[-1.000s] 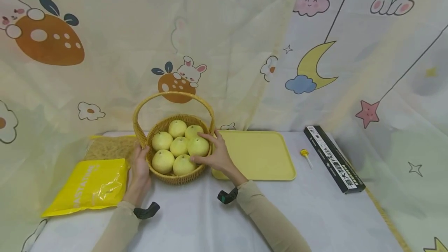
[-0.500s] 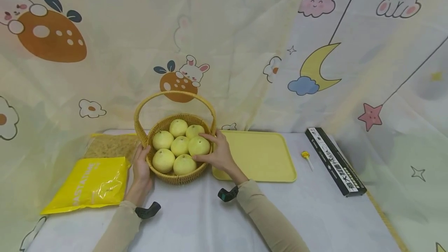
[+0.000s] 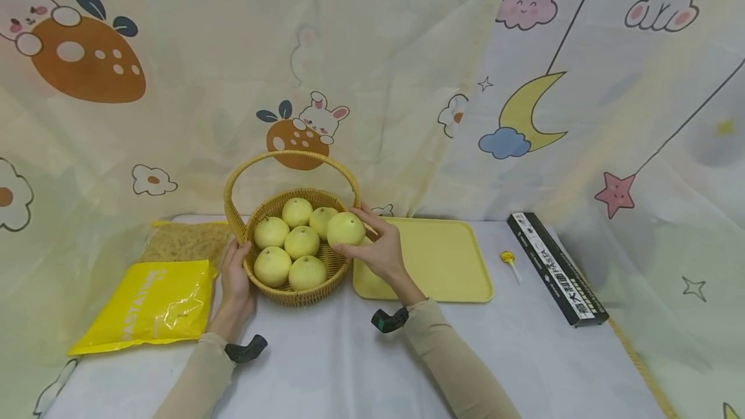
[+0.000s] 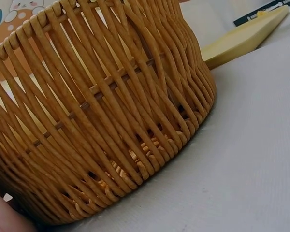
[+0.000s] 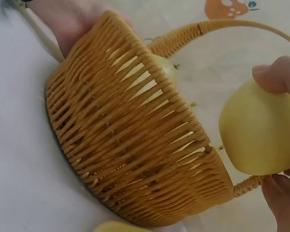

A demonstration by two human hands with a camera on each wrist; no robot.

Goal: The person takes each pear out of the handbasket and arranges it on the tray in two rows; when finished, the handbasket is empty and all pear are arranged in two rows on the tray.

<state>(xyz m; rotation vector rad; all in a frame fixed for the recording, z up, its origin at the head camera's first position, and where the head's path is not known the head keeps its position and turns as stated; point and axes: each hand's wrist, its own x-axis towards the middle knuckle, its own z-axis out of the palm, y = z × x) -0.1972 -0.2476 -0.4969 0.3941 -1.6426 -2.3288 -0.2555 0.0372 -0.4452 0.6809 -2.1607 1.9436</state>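
A wicker basket (image 3: 298, 297) with a tall arched handle stands on the table and contains several round, pale yellow-green fruits (image 3: 272, 266). My left hand (image 3: 235, 283) holds the basket by its left side, near the foot of the handle. In my right hand (image 3: 381, 247), thumb and fingers grip one fruit (image 3: 346, 229) at the basket's right rim. The right wrist view shows that fruit (image 5: 258, 130) raised above the rim, beside the handle. Woven basket wall (image 4: 101, 101) fills much of the left wrist view, where most of the left hand is hidden.
Right of the basket lies a yellow tray (image 3: 431, 264), partly behind the right hand. Farther right are a lollipop (image 3: 509, 260) and a long black pasta box (image 3: 555, 267). A yellow pasta bag (image 3: 151, 306) lies at the left. A printed cloth (image 3: 384, 102) hangs behind the table.
My right hand has lifted one fruit from among the others and shifted it slightly up and right, leaving a gap in the basket. The left hand keeps its hold.
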